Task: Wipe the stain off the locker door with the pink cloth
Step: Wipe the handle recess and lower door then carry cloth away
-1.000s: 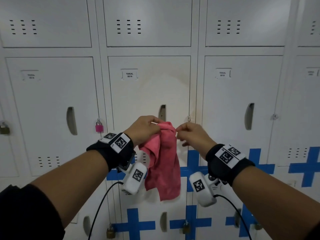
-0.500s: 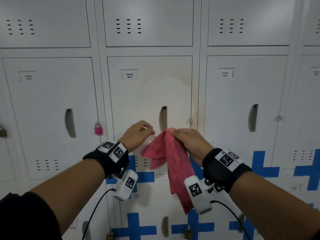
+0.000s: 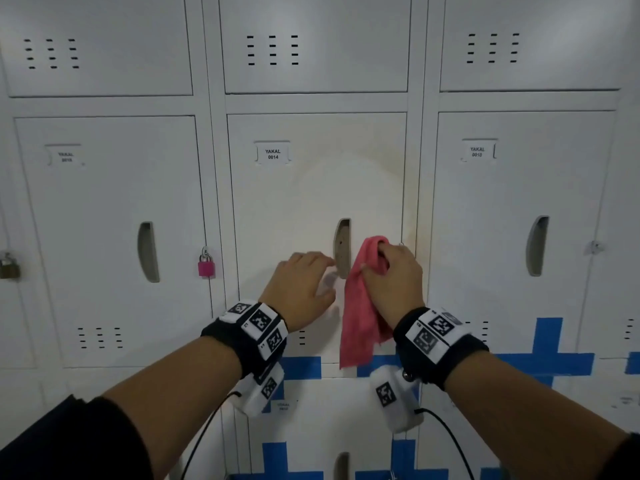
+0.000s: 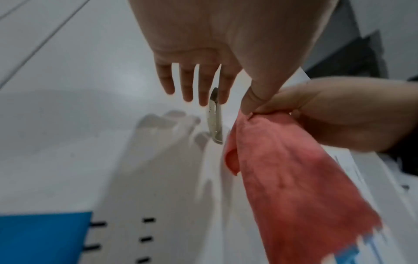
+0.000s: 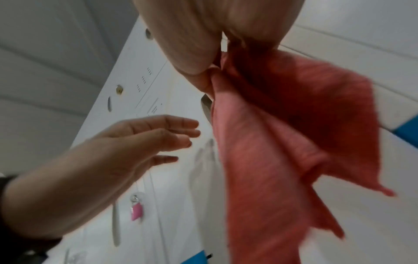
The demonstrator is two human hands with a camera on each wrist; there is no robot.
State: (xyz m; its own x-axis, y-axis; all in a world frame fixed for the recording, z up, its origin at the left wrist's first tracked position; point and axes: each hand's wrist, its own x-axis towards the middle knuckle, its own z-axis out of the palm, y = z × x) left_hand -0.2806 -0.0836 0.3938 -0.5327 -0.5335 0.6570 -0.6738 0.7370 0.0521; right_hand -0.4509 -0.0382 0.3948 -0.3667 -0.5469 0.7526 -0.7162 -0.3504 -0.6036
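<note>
cloth [image 3: 360, 313] right of door handle [image 3: 343, 247]

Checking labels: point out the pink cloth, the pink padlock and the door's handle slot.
pink cloth [image 3: 360, 317], head view, hanging middle.
pink padlock [image 3: 206, 267], head view, its body.
handle slot [image 3: 343, 249], head view, recess middle.

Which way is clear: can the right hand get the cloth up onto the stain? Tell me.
Probably yes. The right hand grips the cloth just below the stain, with bare door between them.
</note>
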